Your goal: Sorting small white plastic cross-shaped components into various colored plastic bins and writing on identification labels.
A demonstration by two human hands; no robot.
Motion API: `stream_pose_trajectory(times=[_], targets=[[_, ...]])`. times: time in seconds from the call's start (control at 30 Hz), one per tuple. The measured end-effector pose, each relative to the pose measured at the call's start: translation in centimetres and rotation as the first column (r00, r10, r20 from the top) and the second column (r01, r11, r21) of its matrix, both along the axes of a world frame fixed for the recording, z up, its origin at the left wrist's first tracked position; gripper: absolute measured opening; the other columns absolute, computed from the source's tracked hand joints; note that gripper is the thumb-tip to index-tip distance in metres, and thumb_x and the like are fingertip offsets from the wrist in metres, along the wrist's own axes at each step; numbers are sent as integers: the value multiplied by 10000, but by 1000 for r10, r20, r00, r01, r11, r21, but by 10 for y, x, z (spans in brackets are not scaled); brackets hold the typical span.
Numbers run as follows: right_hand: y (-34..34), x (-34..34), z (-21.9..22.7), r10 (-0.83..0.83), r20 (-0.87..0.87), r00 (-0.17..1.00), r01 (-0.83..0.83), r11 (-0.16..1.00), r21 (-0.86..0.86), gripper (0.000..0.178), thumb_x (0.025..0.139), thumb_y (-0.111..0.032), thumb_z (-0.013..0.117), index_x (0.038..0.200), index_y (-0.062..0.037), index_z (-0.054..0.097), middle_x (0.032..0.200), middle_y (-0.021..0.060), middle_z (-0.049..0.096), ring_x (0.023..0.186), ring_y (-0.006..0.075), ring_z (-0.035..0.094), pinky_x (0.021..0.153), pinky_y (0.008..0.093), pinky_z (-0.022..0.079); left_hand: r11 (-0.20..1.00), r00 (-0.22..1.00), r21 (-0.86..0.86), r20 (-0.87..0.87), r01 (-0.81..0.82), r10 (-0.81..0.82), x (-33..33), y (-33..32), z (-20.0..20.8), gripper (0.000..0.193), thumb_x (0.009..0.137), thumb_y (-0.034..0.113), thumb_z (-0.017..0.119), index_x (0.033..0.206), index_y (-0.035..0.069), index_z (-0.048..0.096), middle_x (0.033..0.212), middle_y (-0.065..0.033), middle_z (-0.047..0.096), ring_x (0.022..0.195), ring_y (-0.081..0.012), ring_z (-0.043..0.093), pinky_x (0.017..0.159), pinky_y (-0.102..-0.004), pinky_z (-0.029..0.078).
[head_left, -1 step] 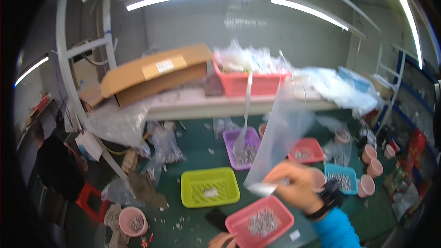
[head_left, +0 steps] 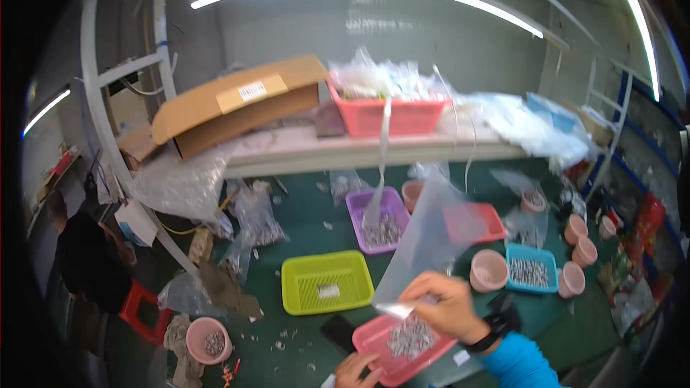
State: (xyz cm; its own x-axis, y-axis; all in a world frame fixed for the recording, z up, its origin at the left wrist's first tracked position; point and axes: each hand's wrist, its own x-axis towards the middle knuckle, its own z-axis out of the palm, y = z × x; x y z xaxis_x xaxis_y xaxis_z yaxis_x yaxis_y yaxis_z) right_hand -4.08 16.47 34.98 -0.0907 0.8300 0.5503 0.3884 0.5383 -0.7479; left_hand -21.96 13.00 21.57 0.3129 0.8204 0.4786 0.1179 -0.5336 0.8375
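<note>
My right hand [head_left: 445, 307] pinches the lower end of a clear plastic bag [head_left: 424, 237], which stands up and away from it over the table. Just below that hand lies a pink tray [head_left: 365, 343] with a heap of small silvery pieces [head_left: 411, 338] inside; their exact kind is too small to tell. At the tray's near left corner, my left hand [head_left: 356, 371] has its fingers apart at the rim. A dark flat phone-like object [head_left: 338, 334] lies left of the tray.
A green basket [head_left: 291, 294] holds a white slip. Beyond stand a purple basket [head_left: 352, 224], a red tray [head_left: 494, 221], a blue tray [head_left: 550, 284] and several pink cups [head_left: 489, 271]. Above is a shelf [head_left: 287, 158] with a carton [head_left: 244, 93]. A person [head_left: 90, 259] is far left.
My right hand has moved slightly down and left with the bag, now over the pink tray's far edge. My left hand has come further into view at the tray's corner.
</note>
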Motion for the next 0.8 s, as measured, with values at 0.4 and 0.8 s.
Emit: stream_pose_trajectory(times=[0.4,0.8], targets=[[-86,-22,-158,-181,-354,918,-161,645,-747,203,723,-154,626,644,-56,466,582,-42,453,536,22,401,466,167,331,835,968,-498,40,234,-247,-3,-37,-46,92,732,72,550,686,-7,545,599,-49,529,553,-105,487,508,-237,390],[-80,15,-191,-63,-20,998,29,683,-730,298,704,-178,579,902,23,482,772,156,552,724,242,545,619,313,426,907,821,-253,-551,-337,151,-24,-30,-19,151,793,135,450,727,6,491,694,-196,513,605,-324,502,540,-366,396]])
